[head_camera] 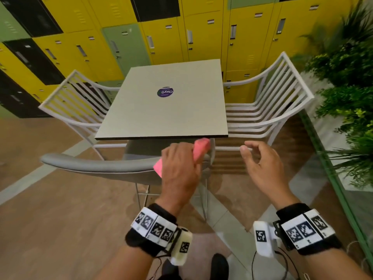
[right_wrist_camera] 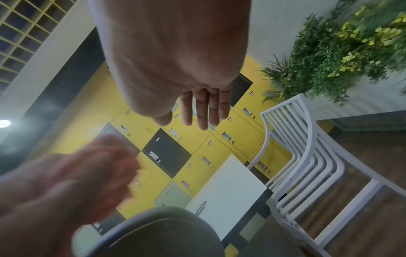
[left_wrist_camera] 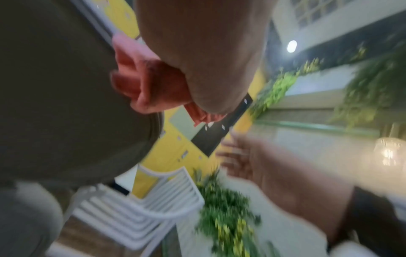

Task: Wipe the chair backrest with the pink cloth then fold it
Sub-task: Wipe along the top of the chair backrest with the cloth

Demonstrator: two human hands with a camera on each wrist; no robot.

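Note:
A grey chair backrest (head_camera: 96, 164) curves across the front of the head view, below the table edge. My left hand (head_camera: 181, 168) grips the pink cloth (head_camera: 199, 148) and holds it against the right end of the backrest. The left wrist view shows the bunched pink cloth (left_wrist_camera: 140, 83) under my palm, pressed to the dark backrest (left_wrist_camera: 54, 104). My right hand (head_camera: 260, 164) hovers to the right of the chair, fingers loosely spread and holding nothing; its fingers (right_wrist_camera: 202, 111) are straight in the right wrist view.
A square grey table (head_camera: 165, 102) with a round purple sticker stands just beyond the chair. White slatted chairs sit at its left (head_camera: 76, 102) and right (head_camera: 268, 102). Yellow, green and black lockers (head_camera: 161, 27) line the back wall. Green plants (head_camera: 347, 77) fill the right side.

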